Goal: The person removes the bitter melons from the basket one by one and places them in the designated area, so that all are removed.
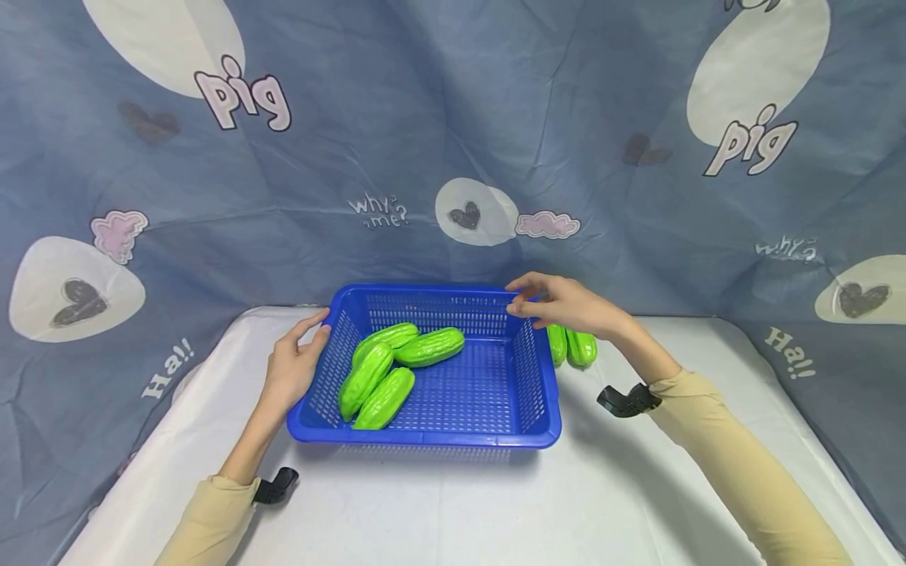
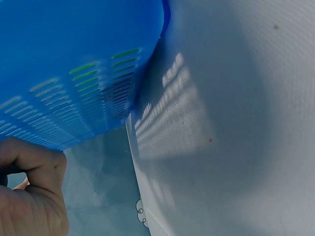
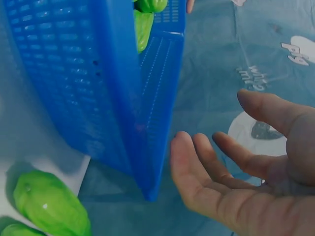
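A blue perforated plastic basket [image 1: 425, 439] sits on the white table, with several bright green ridged gourds [image 1: 382, 399] lying toward its left side. My left hand [image 1: 290, 368] is beside the basket's left wall, its fingertips right at the rim and a gap between thumb and index finger. The left wrist view catches its bent fingers [image 2: 37, 160] close to the basket's edge. Near the back right corner, my right hand [image 1: 559, 303] has loosely bent, spread fingers and holds nothing. In the right wrist view its fingertips [image 3: 182, 140] are apart from the rim.
Two more green gourds [image 1: 582, 349] lie on the white tabletop [image 1: 439, 511] just right of the basket, partly hidden by it and the right hand. A blue-grey printed cloth [image 1: 396, 141] hangs behind and around the table. Both wrists carry black camera mounts [image 1: 628, 401].
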`<state>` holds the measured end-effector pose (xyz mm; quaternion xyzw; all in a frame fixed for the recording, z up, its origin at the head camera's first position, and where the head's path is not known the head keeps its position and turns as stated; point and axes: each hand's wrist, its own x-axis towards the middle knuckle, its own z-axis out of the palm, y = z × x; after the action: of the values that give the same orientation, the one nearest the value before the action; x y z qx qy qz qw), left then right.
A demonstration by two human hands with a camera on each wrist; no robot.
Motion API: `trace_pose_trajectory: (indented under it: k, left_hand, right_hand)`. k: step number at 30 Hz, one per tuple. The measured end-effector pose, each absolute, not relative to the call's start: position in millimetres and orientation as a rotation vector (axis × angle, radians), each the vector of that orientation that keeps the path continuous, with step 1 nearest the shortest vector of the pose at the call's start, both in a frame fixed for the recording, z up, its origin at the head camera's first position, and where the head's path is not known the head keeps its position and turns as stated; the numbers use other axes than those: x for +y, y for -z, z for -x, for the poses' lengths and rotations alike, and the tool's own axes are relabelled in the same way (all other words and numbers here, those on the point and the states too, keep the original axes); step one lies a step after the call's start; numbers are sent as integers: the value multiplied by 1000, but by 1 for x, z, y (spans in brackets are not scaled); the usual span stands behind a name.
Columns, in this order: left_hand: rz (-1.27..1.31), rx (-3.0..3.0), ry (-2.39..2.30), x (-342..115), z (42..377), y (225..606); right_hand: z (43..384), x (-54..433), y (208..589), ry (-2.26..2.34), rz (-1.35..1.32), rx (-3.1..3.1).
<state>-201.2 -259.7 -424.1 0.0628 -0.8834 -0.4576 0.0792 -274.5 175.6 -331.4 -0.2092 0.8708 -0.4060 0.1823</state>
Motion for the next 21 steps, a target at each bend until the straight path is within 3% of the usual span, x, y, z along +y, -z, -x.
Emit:
trace_pose_trajectory:
  k: [21]
  left_hand:
    - [-188,-2652,1361,-261,201,423]
  right_hand:
    - [282,137,326,1126,673,2267]
